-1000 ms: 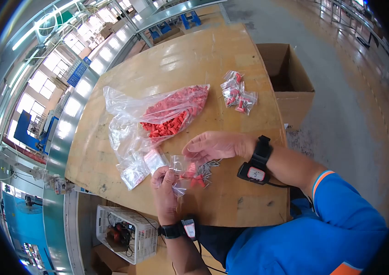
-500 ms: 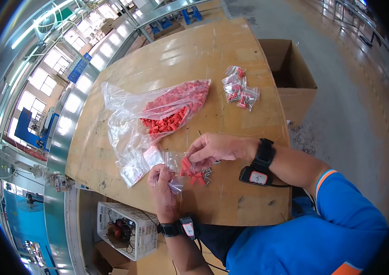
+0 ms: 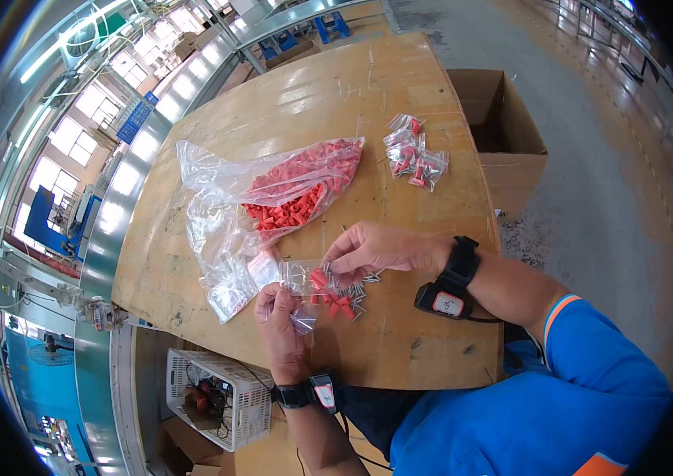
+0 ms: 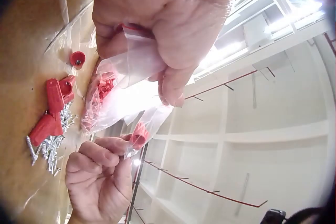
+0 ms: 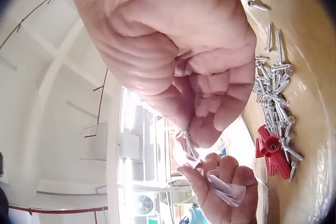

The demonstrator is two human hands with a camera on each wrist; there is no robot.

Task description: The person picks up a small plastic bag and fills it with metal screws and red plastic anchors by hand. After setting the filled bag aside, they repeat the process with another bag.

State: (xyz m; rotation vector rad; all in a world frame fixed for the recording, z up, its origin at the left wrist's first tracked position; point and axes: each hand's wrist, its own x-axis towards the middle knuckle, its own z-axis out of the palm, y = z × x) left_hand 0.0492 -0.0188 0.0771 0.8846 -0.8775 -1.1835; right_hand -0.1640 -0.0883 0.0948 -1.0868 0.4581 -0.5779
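Observation:
My left hand pinches a small clear zip bag by its edge. A red hollow plastic piece shows inside the bag. At the bag's mouth, the thumb and fingertips of my right hand pinch silvery screws, tips pointing toward the bag. Below the hands lies a heap of loose screws with a few red pieces against it. Flat bags lie stacked left of my left hand.
A large clear sack full of red pieces lies open on the wooden table. Several filled small bags sit at the far right. A cardboard box stands beyond the right edge; a white crate is below the front edge.
My right hand has gone from hovering over the heap with loose fingers to pinching at the bag's mouth, where screws now show. The left hand has shifted slightly left, keeping the bag.

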